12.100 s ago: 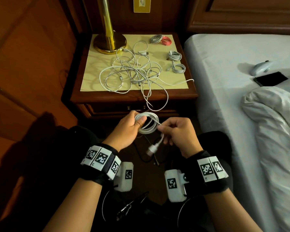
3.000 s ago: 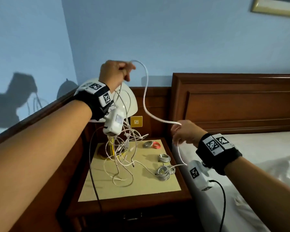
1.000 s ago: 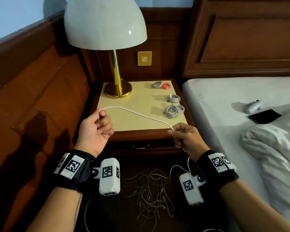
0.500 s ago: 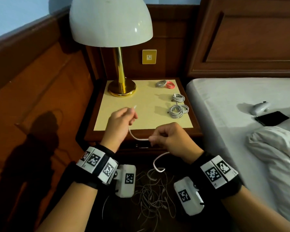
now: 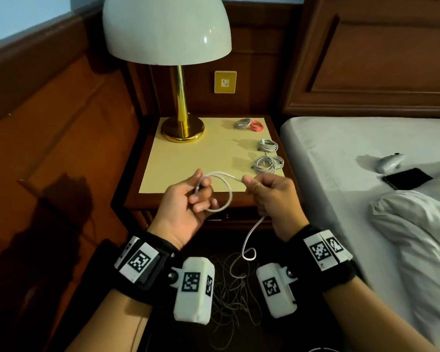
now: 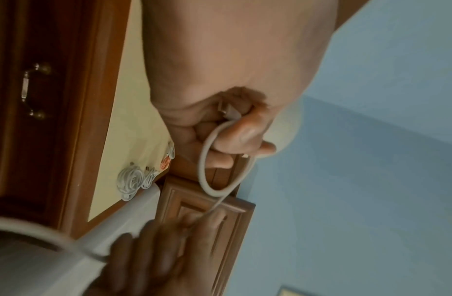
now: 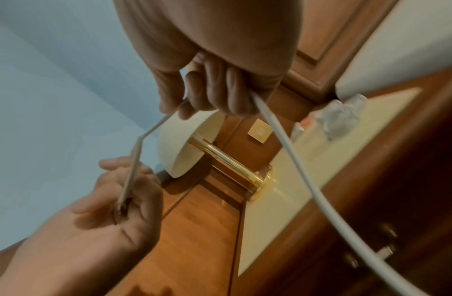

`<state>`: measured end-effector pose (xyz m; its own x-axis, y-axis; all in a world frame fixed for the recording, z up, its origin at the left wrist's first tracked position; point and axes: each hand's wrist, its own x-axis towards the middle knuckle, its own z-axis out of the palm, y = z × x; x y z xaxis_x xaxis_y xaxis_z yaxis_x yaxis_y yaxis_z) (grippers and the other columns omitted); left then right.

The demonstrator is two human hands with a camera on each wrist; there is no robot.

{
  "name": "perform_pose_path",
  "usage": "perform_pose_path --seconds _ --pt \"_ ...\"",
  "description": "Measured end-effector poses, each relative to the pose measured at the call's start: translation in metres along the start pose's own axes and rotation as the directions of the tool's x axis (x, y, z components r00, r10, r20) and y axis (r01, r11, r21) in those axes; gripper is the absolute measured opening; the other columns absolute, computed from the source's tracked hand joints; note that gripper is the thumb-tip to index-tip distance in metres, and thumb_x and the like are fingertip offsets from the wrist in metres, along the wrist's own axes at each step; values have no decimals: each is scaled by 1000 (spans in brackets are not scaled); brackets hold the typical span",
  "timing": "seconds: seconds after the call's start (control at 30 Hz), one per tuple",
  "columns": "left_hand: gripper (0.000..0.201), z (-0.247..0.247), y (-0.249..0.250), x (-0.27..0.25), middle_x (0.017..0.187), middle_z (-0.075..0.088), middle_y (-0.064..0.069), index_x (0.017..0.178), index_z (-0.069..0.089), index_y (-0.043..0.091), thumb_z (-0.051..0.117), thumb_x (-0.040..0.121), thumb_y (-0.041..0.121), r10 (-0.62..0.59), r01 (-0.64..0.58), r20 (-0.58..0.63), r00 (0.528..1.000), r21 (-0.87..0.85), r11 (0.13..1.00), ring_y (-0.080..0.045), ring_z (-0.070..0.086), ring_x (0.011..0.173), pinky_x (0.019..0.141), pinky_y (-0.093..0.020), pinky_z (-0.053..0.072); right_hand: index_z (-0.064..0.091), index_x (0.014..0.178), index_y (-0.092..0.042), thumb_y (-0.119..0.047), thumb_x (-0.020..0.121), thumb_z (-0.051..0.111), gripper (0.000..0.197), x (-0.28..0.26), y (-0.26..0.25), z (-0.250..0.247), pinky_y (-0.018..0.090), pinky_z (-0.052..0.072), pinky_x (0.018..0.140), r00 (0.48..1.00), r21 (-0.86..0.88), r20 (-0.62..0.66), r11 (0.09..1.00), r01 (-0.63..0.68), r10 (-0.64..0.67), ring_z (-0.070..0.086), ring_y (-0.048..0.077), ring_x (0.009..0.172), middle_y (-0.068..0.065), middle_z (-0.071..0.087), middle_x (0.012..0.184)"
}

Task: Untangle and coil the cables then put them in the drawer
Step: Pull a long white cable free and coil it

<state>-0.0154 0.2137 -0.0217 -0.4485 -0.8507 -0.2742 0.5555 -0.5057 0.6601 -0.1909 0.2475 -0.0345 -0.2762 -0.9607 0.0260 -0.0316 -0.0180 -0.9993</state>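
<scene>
A white cable [image 5: 228, 189] forms one loop between my hands in front of the nightstand [image 5: 214, 199]. My left hand [image 5: 192, 199] grips the cable's plug end and the loop [image 6: 207, 170] in its curled fingers. My right hand [image 5: 267, 194] pinches the cable [image 7: 283, 144] just right of the loop; the rest trails down to a tangled heap of cables [image 5: 234, 288] on the floor. Several coiled cables [image 5: 268, 163] lie along the nightstand's right side, one of them red [image 5: 256, 126]. The drawer [image 5: 229, 221] below is closed; its handle [image 6: 27, 90] shows in the left wrist view.
A brass lamp [image 5: 182, 128] with a white shade [image 5: 167, 29] stands at the nightstand's back left. The bed [image 5: 353, 199] lies to the right, with a black phone [image 5: 407, 178], a white device [image 5: 389, 163] and a crumpled duvet [image 5: 417, 237]. Wood panelling runs along the left.
In the last half second my hands drew closer and rose slightly; the cable between them went from a short slack arc to a full loop held in my left hand.
</scene>
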Motion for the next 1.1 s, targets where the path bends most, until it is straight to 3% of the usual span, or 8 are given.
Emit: perform_pose_path --seconds 0.13,0.33,0.6,0.7,0.8,0.9,1.0,1.1 --pt "42 -16 11 3 46 26 8 65 49 17 36 102 32 76 -83 -101 992 -72 994 -7 24 36 61 -22 36 61 71 -7 -16 90 63 21 -14 29 -6 20 17 42 985 125 73 979 -163 155 23 10 42 0 31 49" --pt "36 -21 23 6 51 27 9 71 50 19 36 102 31 201 -216 -155 967 -94 972 -7 25 41 63 -22 36 67 79 -4 -8 92 60 15 -16 36 -9 17 27 39 981 -88 -26 977 -195 193 34 6 40 0 43 49" --pt "36 -10 2 12 49 32 7 85 63 12 35 104 26 443 -303 -150 884 538 786 -8 29 47 62 -25 33 74 71 -16 -19 86 69 16 -27 25 13 22 45 54 972 -548 177 836 -33 154 56 10 56 -2 65 60" --pt "33 -17 -9 17 51 38 8 85 64 9 40 103 23 429 -287 -66 901 650 703 -5 35 49 55 -15 34 74 75 -14 -21 88 67 16 -25 14 16 35 51 72 955 -552 273 832 54 119 64 23 73 10 71 75" --pt "32 -19 -19 18 67 52 1 81 66 12 43 101 20 394 -298 35 919 717 631 -5 50 63 68 -14 42 73 76 -11 -19 89 66 17 -22 4 17 22 42 56 940 -482 324 874 65 109 49 8 53 1 63 60" --pt "29 -18 -26 14 77 65 -2 82 66 6 45 100 16 310 -286 78 948 640 713 -8 61 74 74 -21 47 72 75 -5 -14 89 66 18 -20 -3 19 14 37 57 950 -360 303 932 43 74 46 -1 51 -10 60 54" --pt "36 -20 -32 8 67 64 -8 81 66 2 44 101 23 241 -246 102 965 665 706 -15 62 70 80 -31 48 69 73 4 -12 88 67 22 -23 -5 20 27 46 69 971 -216 241 975 55 -1 58 17 64 15 69 67" --pt "39 -22 -35 0 50 51 -8 82 65 2 40 102 24 161 -201 123 979 652 731 -21 54 54 65 -28 48 66 71 6 -13 84 72 23 -22 3 20 43 51 69 990 -113 140 993 30 -14 61 27 64 21 69 69"
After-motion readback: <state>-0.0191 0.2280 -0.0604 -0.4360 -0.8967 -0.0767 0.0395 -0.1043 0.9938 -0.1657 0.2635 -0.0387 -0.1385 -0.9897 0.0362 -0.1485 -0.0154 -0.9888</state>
